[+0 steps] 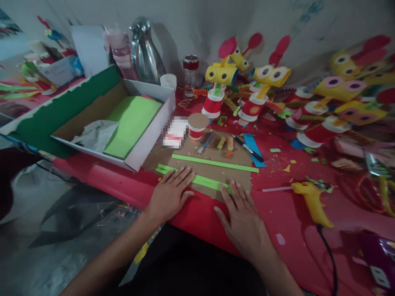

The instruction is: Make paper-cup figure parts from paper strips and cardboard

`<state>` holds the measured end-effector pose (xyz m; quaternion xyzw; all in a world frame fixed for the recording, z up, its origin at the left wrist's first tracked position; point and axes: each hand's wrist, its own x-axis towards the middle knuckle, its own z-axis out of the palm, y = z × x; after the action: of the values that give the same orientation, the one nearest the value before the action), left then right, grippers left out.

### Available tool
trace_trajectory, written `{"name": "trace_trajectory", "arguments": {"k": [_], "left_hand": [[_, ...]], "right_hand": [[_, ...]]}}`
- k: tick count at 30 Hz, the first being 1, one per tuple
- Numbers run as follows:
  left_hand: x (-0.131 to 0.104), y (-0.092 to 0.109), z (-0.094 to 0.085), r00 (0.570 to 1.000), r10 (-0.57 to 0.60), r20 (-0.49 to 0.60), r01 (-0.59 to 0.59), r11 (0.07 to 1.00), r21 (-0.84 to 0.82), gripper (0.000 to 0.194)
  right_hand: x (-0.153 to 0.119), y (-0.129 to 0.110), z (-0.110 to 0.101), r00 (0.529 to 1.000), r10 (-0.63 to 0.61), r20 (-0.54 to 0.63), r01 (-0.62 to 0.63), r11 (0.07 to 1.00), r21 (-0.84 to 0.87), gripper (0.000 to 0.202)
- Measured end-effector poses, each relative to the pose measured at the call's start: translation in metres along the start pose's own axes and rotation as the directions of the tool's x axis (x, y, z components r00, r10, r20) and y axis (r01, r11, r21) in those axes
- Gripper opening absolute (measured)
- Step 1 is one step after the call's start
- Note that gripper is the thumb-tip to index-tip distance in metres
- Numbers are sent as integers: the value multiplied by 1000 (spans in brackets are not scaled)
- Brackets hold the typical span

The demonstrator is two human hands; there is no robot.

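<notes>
Several green paper strips (205, 181) lie lengthwise near the front edge of a brown cardboard sheet (237, 162). My left hand (171, 193) rests flat on their left part, fingers spread. On their right end lie the fingertips of my right hand (239, 209), its fingers also stretched out. Neither hand grips anything. A single green strip (216, 163) lies straight just beyond them. Farther back on the cardboard are small folded paper springs (230, 144), a grey-blue pen-like tool (205, 142) and a paper cup (197, 126) with a brown top.
An open box (148, 135) with green sheets stands at the left. A yellow glue gun (311, 201) with a cord lies at the right, near scissors (382, 193). Paper-cup figures (253, 107) line the back right, beside a metal jug (148, 53) and a jar (190, 76).
</notes>
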<state>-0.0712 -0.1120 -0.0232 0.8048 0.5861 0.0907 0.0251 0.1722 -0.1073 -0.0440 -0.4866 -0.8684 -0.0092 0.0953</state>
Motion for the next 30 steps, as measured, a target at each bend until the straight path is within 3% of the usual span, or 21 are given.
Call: {"name": "trace_trajectory", "arguments": {"k": [8, 10, 13, 14, 16, 19, 24, 27, 30], "left_hand": [[-15, -33, 2, 989, -114, -94, 118, 993, 32, 48], [-18, -34, 5, 964, -204, -168, 213, 977, 34, 51], [-18, -20, 5, 886, -303, -352, 330, 944, 17, 61], [-17, -12, 4, 877, -272, -397, 301, 953, 12, 59], [-9, 7, 1, 908, -87, -410, 97, 995, 5, 48], [11, 35, -3, 935, 207, -288, -232, 971, -55, 36], [46, 57, -4, 966, 255, -45, -257, 965, -50, 19], [55, 55, -4, 959, 282, -24, -282, 959, -8, 18], [57, 51, -4, 937, 348, -14, -347, 937, 45, 17]], "right_hand": [[1, -1, -4, 1000, 2, 5, -2, 1000, -20, 57], [1, -2, -4, 1000, 6, 5, -6, 1000, -16, 58], [2, -3, -4, 1000, 16, 7, -16, 1000, -8, 58], [2, -4, -5, 1000, 19, 10, -19, 1000, -3, 58], [2, -5, -7, 999, 27, 19, -27, 1000, 13, 58], [3, -4, -14, 999, 39, 38, -42, 997, 64, 55], [4, 14, -21, 997, 83, 13, -83, 957, 279, 42], [2, 28, -18, 986, 163, -42, -135, 917, 376, 32], [2, 39, -16, 975, 195, -103, -147, 922, 359, 26]]}}
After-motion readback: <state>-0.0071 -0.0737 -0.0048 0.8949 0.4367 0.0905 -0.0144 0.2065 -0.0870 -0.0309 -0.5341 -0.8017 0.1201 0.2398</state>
